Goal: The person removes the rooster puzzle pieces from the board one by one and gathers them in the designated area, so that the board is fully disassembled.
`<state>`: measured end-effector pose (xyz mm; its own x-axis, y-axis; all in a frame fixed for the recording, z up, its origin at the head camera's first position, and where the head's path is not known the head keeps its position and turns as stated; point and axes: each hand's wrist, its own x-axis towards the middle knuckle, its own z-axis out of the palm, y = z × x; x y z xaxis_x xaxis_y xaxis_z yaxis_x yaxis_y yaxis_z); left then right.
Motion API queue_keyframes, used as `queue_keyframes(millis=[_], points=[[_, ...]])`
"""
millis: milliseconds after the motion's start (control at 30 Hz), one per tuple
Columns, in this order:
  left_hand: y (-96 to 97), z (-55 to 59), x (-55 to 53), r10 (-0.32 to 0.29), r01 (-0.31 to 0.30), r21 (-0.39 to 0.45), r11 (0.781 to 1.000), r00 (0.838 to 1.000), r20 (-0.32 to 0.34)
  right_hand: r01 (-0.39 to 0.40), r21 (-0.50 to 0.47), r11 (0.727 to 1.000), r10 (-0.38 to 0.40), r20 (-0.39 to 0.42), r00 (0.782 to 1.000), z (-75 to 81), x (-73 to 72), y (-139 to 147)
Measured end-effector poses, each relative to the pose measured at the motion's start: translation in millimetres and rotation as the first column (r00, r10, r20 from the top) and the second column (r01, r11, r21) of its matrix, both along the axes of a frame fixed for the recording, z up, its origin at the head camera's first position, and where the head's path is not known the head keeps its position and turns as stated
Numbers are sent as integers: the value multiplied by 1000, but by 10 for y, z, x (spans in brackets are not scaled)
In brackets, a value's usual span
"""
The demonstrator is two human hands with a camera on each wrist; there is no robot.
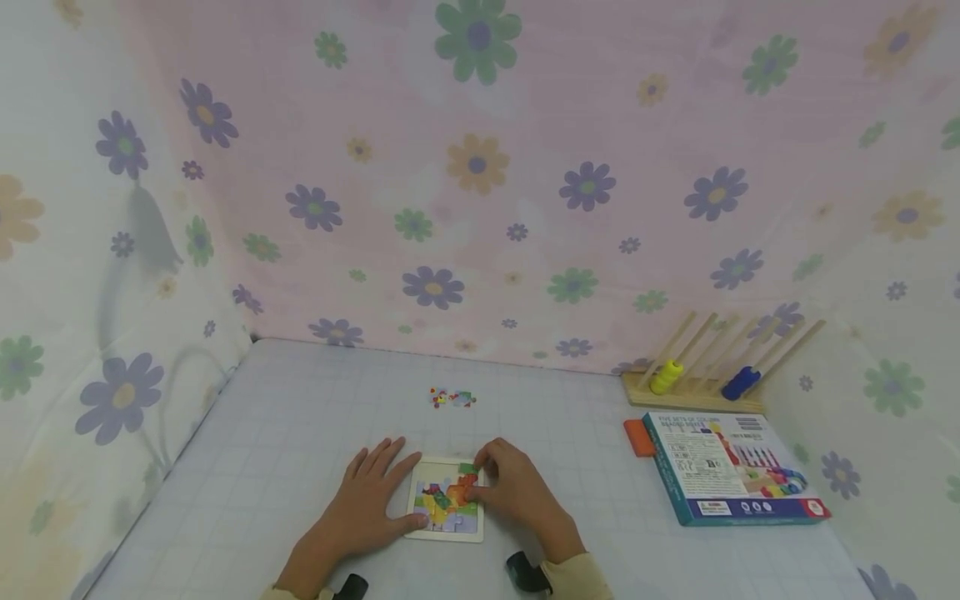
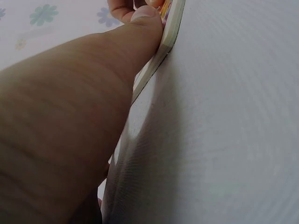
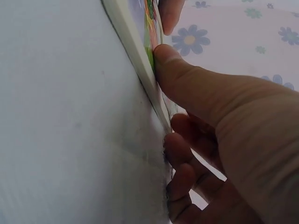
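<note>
A small jigsaw puzzle (image 1: pixel 450 522) in a pale wooden tray (image 1: pixel 442 537) lies on the table before me. Colourful pieces fill its lower part and right side, while bare backing shows at the upper left. My left hand (image 1: pixel 367 496) lies spread at the tray's left side, its thumb touching the lower left edge. At the upper right, my right hand (image 1: pixel 521 487) has curled fingers and pinches a green and orange puzzle piece (image 1: pixel 468 471) over the tray. In the right wrist view, the right thumb (image 3: pixel 187 77) rests along the tray's edge; its fingertips partly hide the piece.
Loose puzzle pieces (image 1: pixel 452 398) lie beyond the tray. At the right are a wooden peg stand (image 1: pixel 697 404) with yellow beads (image 1: pixel 666 377) and blue beads (image 1: pixel 741 382), a flat toy box (image 1: pixel 738 467) and an orange object (image 1: pixel 639 437). Flowered cloth (image 1: pixel 480 225) surrounds the table.
</note>
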<state>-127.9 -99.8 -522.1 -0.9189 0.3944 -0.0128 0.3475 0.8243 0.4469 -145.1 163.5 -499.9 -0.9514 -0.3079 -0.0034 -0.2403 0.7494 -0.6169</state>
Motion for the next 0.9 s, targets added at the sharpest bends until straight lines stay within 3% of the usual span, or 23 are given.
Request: queue_keyframes(millis=[400,900], points=[[-6,-15,-1,-1,1,-1,1000,1000,-9,-20,-24,1000,20,26,999,-2,1,-1],[-14,-14,-3,-6,6,-14,1000,1000,-19,15,-1,1000,-15,63,998,-3,17,-40]])
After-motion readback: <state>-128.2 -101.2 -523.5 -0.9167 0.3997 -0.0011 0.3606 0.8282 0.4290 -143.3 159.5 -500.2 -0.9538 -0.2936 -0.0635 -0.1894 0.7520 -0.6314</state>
